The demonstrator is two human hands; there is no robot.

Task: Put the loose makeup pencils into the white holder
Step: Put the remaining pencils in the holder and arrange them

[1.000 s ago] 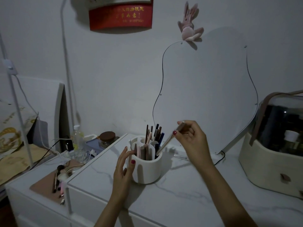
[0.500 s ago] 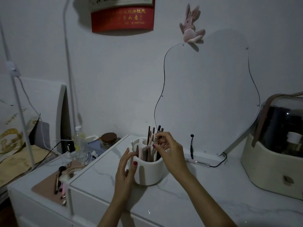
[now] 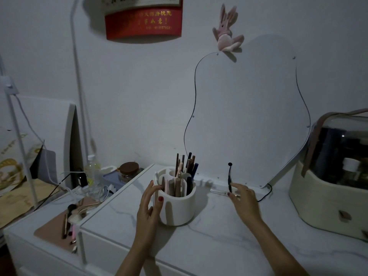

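The white holder [image 3: 179, 212] stands on the marble-patterned tabletop [image 3: 219, 246], full of several upright pencils [image 3: 189, 166] and flat sticks. My left hand [image 3: 148, 208] rests against the holder's left side, fingertips at the rim and thumb on the front wall. My right hand [image 3: 245, 202] is stretched out to the right of the holder with straight fingers. Its fingertips are at a thin pale pencil [image 3: 218, 192] lying along the foot of the mirror. I cannot tell whether they touch it.
A wavy-edged mirror [image 3: 249, 116] leans on the wall behind, with a black cable plug [image 3: 230, 176] sticking up at its base. A cream cosmetic case [image 3: 328, 196] fills the right. A lower side table [image 3: 59, 232] to the left holds brushes, a bottle [image 3: 92, 170] and a jar [image 3: 129, 169].
My right hand put the pencil it held into the holder, let go, and has moved right and down to the pencil by the mirror. My left hand stays on the holder.
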